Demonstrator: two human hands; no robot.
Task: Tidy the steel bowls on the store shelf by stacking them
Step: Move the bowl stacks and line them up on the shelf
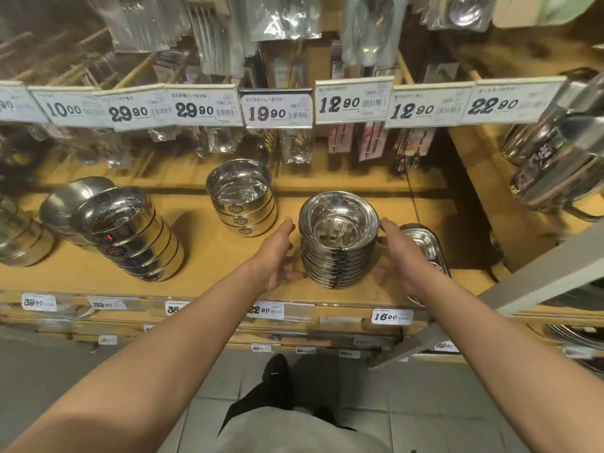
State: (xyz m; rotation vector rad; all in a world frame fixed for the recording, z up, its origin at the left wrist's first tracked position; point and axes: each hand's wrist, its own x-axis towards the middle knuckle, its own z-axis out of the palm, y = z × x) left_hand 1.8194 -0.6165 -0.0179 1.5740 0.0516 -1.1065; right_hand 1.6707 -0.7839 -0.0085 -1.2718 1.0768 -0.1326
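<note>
1. stack of wide-rimmed bowls [338, 243] stands upright near the front of the wooden shelf [212, 256]
2. left hand [277, 253] just left of it, fingers spread, gripping nothing
3. right hand [403, 256] on its right, fingertips at the top rim, loosely spread

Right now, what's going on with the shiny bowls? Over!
Left hand open, just left of bowl stack. Right hand open, fingers at its rim. Stack upright on shelf. Steel tray close behind right hand.
</note>
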